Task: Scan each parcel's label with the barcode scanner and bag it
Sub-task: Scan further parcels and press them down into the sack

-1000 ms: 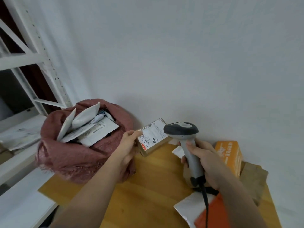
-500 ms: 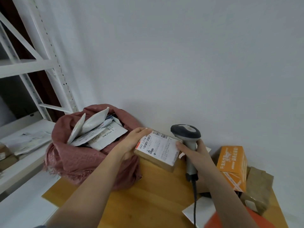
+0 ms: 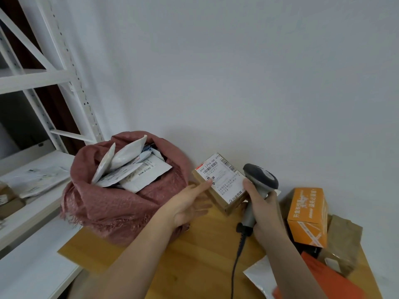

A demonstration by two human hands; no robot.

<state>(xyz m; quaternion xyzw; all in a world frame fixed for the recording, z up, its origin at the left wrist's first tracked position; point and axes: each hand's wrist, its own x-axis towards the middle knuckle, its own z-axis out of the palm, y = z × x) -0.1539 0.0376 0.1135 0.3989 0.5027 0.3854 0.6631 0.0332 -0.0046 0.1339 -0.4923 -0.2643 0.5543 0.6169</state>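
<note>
A: Where is the parcel (image 3: 222, 182) being held?

B: Above the tabletop (image 3: 194, 251), beside the bag (image 3: 121, 203), touched by straight left-hand fingers (image 3: 201, 187). The scanner (image 3: 258, 188) is being gripped by the right hand (image 3: 264, 212).

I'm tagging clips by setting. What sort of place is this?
Probably a parcel sorting or mailroom corner: a barcode scanner, a labelled cardboard parcel, a pink sack stuffed with mailers, and white metal shelving.

Small brown parcel (image 3: 222, 182) (white label up) tilts beside the grey scanner (image 3: 260, 179), near the parcel-stuffed pink bag (image 3: 121, 203).
</note>
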